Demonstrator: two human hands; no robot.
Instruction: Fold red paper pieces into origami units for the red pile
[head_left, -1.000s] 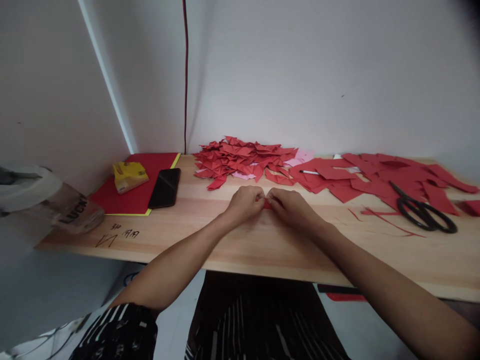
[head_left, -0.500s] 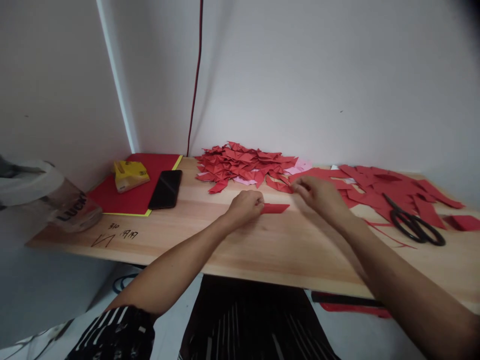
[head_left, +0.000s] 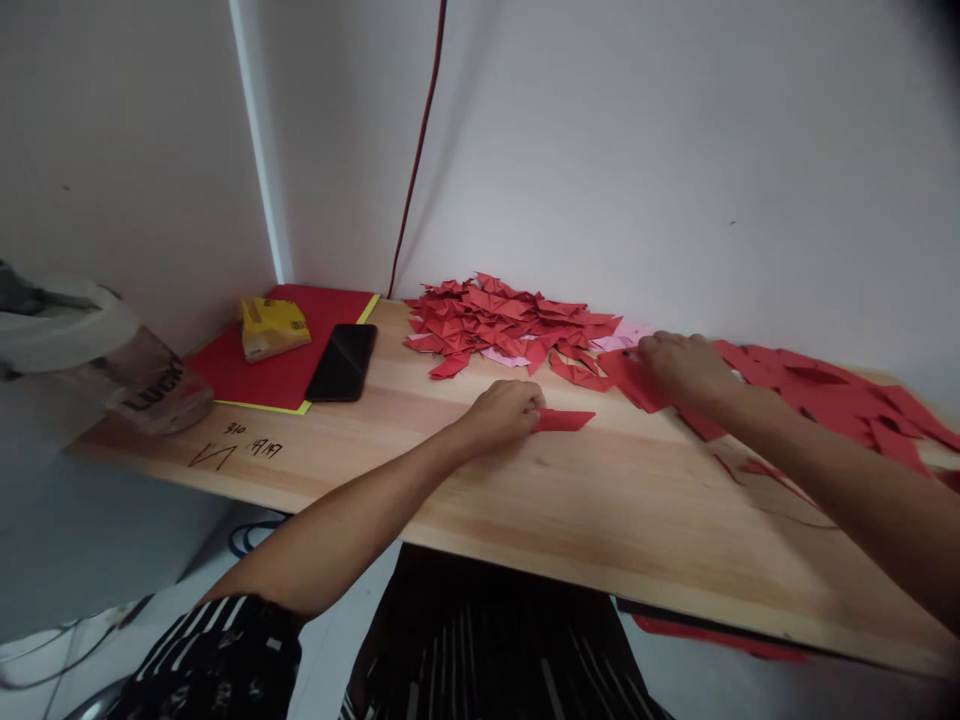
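My left hand (head_left: pixel 506 412) rests on the wooden table (head_left: pixel 525 490) with its fingers curled, pinching the left end of a folded red paper strip (head_left: pixel 566 420) that lies flat. My right hand (head_left: pixel 679 362) has reached to the right and lies on the spread of flat red paper pieces (head_left: pixel 817 395), fingers curled on the sheets. Behind both hands sits a pile of folded red paper shapes (head_left: pixel 510 325) with a few pink ones mixed in.
A black phone (head_left: pixel 343 361) and a yellow packet (head_left: pixel 274 326) lie on a red sheet (head_left: pixel 247 375) at the left. A clear plastic bag (head_left: pixel 127 380) hangs over the left table edge. A red cord (head_left: pixel 418 150) runs down the wall corner.
My right hand let go of the red strip and moved right onto the flat red pieces. My left hand stayed on the strip. The view swung, and the scissors left the picture.
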